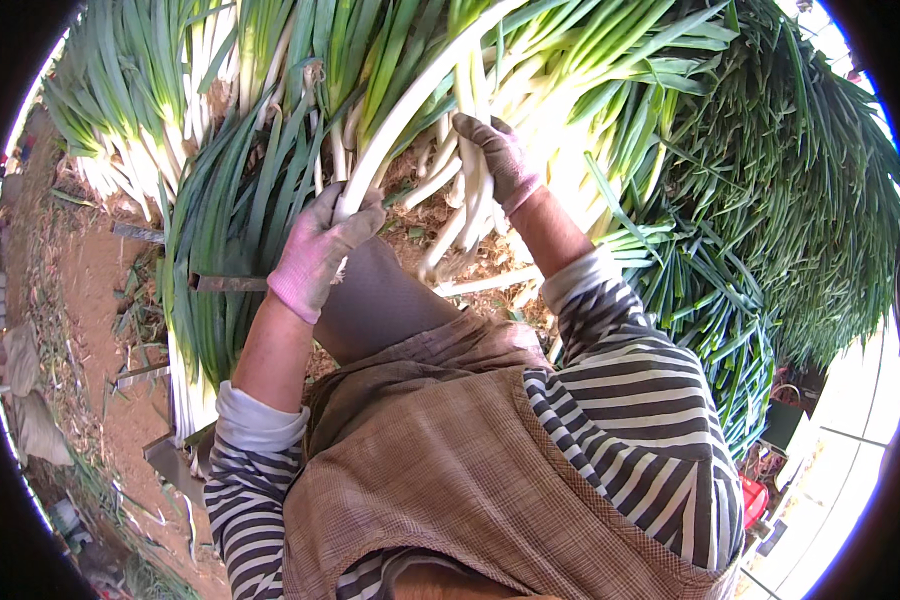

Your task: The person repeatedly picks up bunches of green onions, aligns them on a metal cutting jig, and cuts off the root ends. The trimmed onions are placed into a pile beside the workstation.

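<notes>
My left hand (332,236), in a pinkish, soiled knit glove, is closed round the lower white shank of a long scallion (412,97), which slants up to the right. In the same kind of glove, my right hand (501,159) has its fingers round white scallion stalks (476,180) that hang over the heap; how many it grips cannot be told. Root ends of more scallions (450,244) lie below it. A bundle of scallions (232,217) with dark green leaves rests left of my left hand, across metal bars.
Scallions (135,97) are piled upper left, and a tall mass of green leaves (802,187) stands at the right. Metal bars (229,283) jut out at the left above bare soil (97,277). A red object (754,501) sits at the lower right.
</notes>
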A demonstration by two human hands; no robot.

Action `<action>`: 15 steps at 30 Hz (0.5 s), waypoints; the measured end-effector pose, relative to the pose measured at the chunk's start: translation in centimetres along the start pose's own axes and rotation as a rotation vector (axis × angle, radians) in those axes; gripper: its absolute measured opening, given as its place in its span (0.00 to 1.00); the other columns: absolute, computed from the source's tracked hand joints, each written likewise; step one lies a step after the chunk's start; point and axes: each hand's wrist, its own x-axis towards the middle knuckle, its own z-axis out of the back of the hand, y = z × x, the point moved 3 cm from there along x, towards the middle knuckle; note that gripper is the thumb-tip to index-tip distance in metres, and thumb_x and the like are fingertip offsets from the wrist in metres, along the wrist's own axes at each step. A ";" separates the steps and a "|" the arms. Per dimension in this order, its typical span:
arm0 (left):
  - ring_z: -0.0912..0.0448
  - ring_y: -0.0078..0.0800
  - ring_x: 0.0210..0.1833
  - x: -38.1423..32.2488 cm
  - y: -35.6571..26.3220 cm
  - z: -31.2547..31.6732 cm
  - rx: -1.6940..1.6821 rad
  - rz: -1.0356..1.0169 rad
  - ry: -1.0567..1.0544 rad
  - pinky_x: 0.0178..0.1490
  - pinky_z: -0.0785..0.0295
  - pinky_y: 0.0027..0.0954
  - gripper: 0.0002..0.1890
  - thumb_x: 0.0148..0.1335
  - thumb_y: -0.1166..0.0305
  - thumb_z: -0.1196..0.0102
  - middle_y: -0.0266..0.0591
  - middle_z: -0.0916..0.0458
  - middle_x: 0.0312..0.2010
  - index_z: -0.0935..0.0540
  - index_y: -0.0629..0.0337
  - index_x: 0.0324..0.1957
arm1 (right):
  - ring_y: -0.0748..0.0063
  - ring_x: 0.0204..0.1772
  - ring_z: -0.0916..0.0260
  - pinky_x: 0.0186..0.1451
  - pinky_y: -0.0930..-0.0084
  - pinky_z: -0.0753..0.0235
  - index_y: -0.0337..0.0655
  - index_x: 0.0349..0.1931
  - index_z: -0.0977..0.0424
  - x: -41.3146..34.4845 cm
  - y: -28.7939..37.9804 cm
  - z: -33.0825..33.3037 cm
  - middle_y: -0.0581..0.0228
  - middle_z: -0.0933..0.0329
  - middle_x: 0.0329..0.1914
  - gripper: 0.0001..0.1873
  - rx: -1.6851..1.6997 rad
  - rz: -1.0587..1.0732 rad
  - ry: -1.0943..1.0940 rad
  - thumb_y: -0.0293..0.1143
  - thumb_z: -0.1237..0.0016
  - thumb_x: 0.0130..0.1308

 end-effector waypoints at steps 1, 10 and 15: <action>0.22 0.21 0.43 0.1 0.3 -0.2 -0.059 -0.047 0.031 0.49 0.26 0.25 0.17 0.64 0.66 0.38 0.36 0.19 0.42 0.21 0.64 0.52 | 0.69 0.35 0.22 0.39 0.73 0.20 0.31 0.50 0.24 -0.8 0.2 -1.0 0.57 0.19 0.36 0.21 0.104 0.000 0.107 0.36 0.40 0.62; 0.22 0.35 0.59 -1.1 3.0 -1.4 -0.198 -0.082 0.122 0.60 0.26 0.33 0.22 0.73 0.66 0.48 0.51 0.26 0.64 0.27 0.66 0.64 | 0.73 0.34 0.24 0.40 0.73 0.22 0.39 0.45 0.23 -3.2 2.1 -6.7 0.68 0.21 0.33 0.10 0.477 -0.049 0.312 0.36 0.53 0.74; 0.24 0.45 0.64 -2.6 0.1 -0.4 -0.405 -0.104 0.311 0.61 0.25 0.40 0.27 0.71 0.64 0.46 0.54 0.25 0.63 0.33 0.63 0.69 | 0.71 0.23 0.26 0.26 0.75 0.20 0.41 0.40 0.26 -2.9 5.8 -7.4 0.67 0.26 0.23 0.10 0.560 -0.013 0.222 0.39 0.52 0.74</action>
